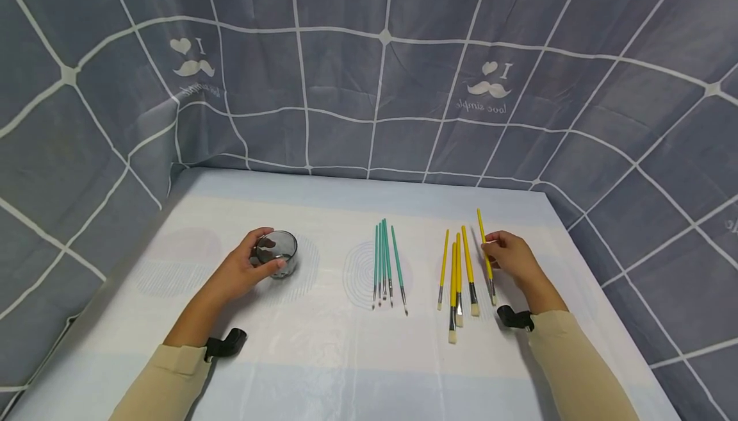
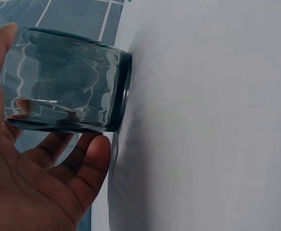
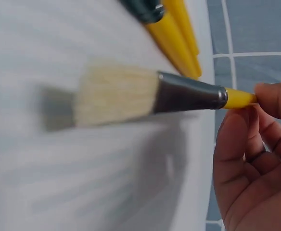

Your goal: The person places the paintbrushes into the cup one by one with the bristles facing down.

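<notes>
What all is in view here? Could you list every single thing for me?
Glass: one, see-through smoky grey, in the left hand
Teal brushes: five that I can count, teal handles, bunched mid-table
Yellow brushes: four, yellow handles with pale bristles, lying right of the teal ones
Held brush: one, yellow handle with pale bristles, in the right hand
Table: one, white with pale blue patterns, beneath everything
Curtain: grey with white lines, behind and at both sides
Wrist devices: two, black, one per wrist
Sleeves: two, beige, on both arms
Left hand: one, around the glass
Right hand: one, pinching the held brush, near the yellow brushes and beyond the teal brushes
</notes>
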The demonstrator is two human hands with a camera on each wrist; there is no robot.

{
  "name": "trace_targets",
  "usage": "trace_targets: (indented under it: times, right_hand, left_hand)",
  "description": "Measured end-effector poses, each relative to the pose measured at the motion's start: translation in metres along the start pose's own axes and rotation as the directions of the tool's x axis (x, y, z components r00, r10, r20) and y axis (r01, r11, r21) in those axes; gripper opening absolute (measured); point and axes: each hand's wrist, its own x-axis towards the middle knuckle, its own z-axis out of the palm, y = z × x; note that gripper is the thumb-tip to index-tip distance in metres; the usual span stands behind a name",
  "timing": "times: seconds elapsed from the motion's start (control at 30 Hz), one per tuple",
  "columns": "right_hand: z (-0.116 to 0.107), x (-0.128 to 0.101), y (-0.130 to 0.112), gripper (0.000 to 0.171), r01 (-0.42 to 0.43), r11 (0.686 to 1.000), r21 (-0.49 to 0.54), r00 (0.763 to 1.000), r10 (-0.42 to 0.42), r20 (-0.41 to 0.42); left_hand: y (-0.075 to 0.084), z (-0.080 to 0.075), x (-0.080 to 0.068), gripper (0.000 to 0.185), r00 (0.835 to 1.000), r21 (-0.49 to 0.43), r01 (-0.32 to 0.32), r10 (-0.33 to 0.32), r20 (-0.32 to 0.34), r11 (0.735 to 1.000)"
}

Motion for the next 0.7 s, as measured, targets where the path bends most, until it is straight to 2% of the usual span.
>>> trace_targets:
  times: [0.3, 0.7]
  right_hand:
    - [0.001, 0.0, -0.013, 0.032, 0.054, 0.995, 0.082, 0.998, -0.053, -0.019]
    - [0.013, 0.005, -0.035, 0.032, 0.112, 0.97, 0.217, 0.994, -0.109, -0.026]
  left_hand:
    - [0.0, 0.001, 0.0, 0.072, 1.0, -0.03, -0.015, 0.015, 0.009, 0.999]
    - [0.002, 0.0, -0.001, 0.073, 1.0, -0.002, -0.006, 0.006, -0.003, 1.0]
